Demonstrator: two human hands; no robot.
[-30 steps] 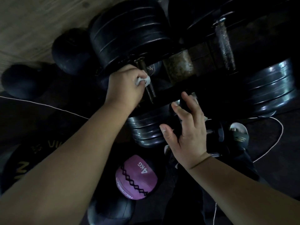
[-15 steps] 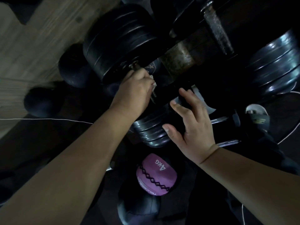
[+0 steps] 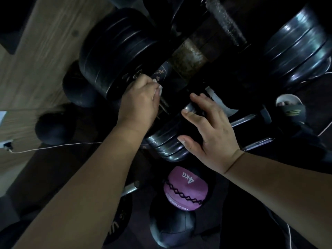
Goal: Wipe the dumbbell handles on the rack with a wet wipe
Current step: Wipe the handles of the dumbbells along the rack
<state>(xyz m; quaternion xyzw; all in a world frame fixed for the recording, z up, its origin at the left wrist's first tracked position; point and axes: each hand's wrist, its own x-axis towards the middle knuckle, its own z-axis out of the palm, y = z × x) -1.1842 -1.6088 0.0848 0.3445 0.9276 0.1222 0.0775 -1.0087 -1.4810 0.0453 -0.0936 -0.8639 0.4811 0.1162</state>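
My left hand [image 3: 140, 101] is closed around a white wet wipe [image 3: 159, 88], which is pressed against the thin metal handle [image 3: 164, 105] of a large black dumbbell. The hand covers most of that handle. The dumbbell's far head [image 3: 118, 51] is a stack of black plates, and its near head [image 3: 167, 142] lies below my hands. My right hand [image 3: 210, 130] rests flat with fingers spread on the near head, holding nothing. Another knurled dumbbell handle [image 3: 224, 20] sits higher on the rack at the top right.
A rusty rack bar [image 3: 188, 56] crosses behind the handle. A shiny black plate stack [image 3: 301, 47] sits at right. A purple 4 kg ball [image 3: 185, 189] and dark balls [image 3: 53, 128] lie on the floor below, with a white cable [image 3: 53, 146] and a sandalled foot [image 3: 291, 108].
My left hand slid along the handle toward the far head with the wipe, then back slightly. My view shifted left and down. My right hand stayed on the near head.
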